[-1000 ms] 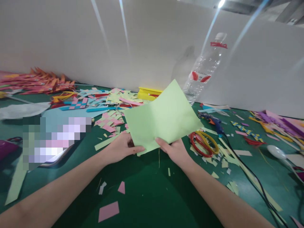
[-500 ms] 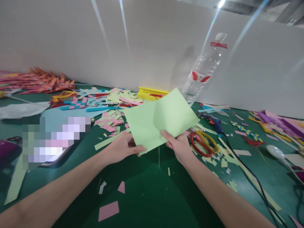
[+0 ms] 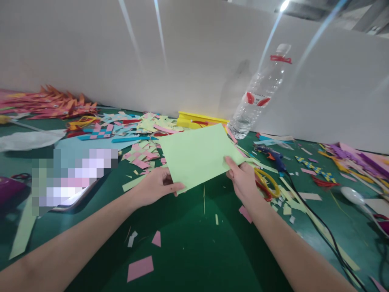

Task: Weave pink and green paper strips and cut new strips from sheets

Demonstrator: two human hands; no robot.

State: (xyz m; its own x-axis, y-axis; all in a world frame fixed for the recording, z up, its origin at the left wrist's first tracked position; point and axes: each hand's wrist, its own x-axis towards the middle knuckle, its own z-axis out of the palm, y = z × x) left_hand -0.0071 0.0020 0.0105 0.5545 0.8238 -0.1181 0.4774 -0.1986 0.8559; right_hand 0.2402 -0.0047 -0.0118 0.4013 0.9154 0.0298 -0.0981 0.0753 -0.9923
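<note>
A light green sheet of paper [image 3: 197,156] is held tilted above the dark green table, facing me. My left hand [image 3: 158,183] pinches its lower left corner, thumb on the front and fingers behind. My right hand [image 3: 243,176] grips the lower right part between thumb and fingers, with the thumb on the front. Just beyond my right wrist lie scissors with red and yellow handles [image 3: 267,181], partly covered by that hand. Behind the sheet's upper edge sits a yellow folded piece [image 3: 194,120].
A clear plastic bottle [image 3: 258,97] leans against the grey partition. Left lies a phone [image 3: 82,194], blurred out, near a woven heap of paper strips [image 3: 141,152]. A blue glue gun [image 3: 275,157] trails a black cable on the right, near a white spoon [image 3: 352,194]. Paper scraps [image 3: 140,268] are scattered around.
My right hand has slid right along the sheet's lower edge. The sheet looks flatter, and its right corner has dropped. My left hand keeps its hold.
</note>
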